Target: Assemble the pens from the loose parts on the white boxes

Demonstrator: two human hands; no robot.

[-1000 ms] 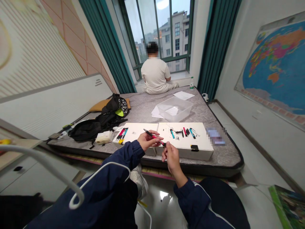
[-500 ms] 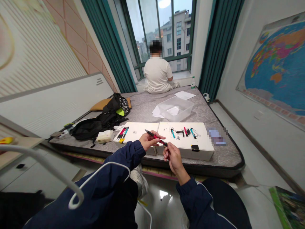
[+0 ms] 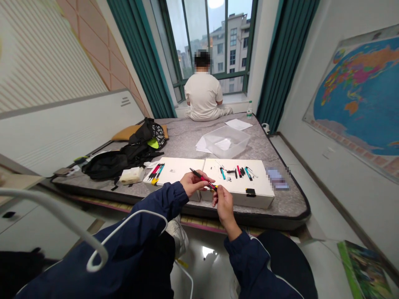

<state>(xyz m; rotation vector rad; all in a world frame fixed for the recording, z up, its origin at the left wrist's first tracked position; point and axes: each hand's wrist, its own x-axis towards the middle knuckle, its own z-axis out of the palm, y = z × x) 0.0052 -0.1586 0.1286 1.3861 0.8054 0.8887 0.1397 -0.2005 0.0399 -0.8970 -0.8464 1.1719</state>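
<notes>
**One pen between two hands, with a row and a scatter of parts beyond**

One red-and-black pen [image 3: 196, 172], slanted above the near edges of two white boxes: gripped mid-barrel by the left hand [image 3: 192, 184], its lower end pinched by the right hand [image 3: 225, 202]. The barrel looks largely together; whether that lower end is fully joined cannot be told.

Left box [image 3: 183, 166]: one row of pens [image 3: 158, 171], red and teal, side by side, apparently whole; exact count unclear.

Right box [image 3: 261, 177]: assorted loose parts [image 3: 239, 171], red, teal and black, lying separate. By this layout, part of the lot appears assembled and a good share is still in pieces.

Beyond, on the mattress [image 3: 181, 137]: one clear bin [image 3: 238, 146], white papers [image 3: 238, 124], one black backpack [image 3: 106, 164], one bottle [image 3: 249, 110]; one seated person [image 3: 203, 95], facing the window.
</notes>
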